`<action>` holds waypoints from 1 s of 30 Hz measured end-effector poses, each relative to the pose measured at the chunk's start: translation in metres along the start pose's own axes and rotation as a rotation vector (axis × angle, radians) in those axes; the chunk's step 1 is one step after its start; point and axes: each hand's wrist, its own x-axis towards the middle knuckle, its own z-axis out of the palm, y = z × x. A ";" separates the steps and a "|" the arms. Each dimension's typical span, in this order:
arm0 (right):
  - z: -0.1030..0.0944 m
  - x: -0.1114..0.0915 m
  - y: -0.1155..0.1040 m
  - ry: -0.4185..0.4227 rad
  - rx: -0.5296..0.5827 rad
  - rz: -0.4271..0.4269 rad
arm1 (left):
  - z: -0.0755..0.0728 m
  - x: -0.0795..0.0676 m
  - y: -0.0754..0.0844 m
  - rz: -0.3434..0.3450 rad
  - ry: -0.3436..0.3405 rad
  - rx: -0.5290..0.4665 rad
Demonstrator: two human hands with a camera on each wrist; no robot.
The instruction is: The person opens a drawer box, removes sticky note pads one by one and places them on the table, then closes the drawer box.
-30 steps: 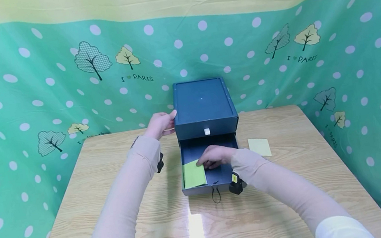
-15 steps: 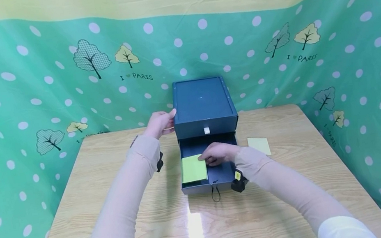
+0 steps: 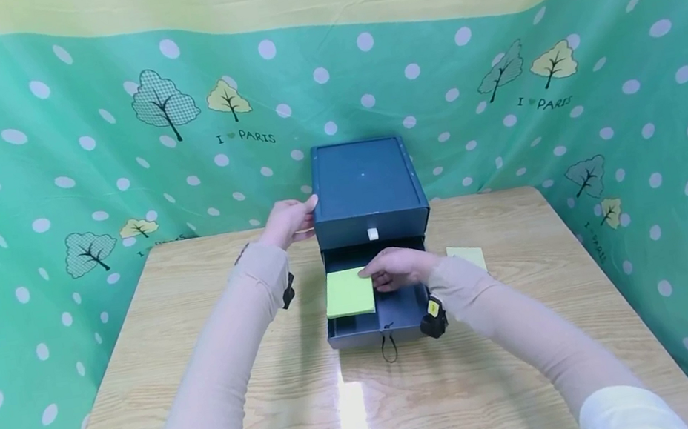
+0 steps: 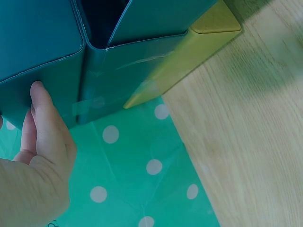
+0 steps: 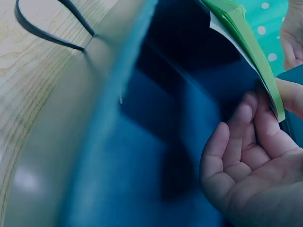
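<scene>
Right hand [image 3: 398, 268] pinches a green notepad [image 3: 348, 294] between thumb and fingers over an open drawer [image 3: 356, 341].
The left hand [image 3: 288, 222] rests against the blue cabinet [image 3: 366, 181], fingers seemingly extended though partly hidden; a pale note [image 3: 469, 253] lies near the right hand.

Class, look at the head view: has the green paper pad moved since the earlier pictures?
Yes. The green paper pad has moved up the picture, farther from the open drawer's front wall.
</scene>
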 end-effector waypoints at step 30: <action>-0.010 -0.012 -0.019 -0.096 0.034 -0.035 | 0.000 0.002 0.001 -0.003 -0.003 -0.015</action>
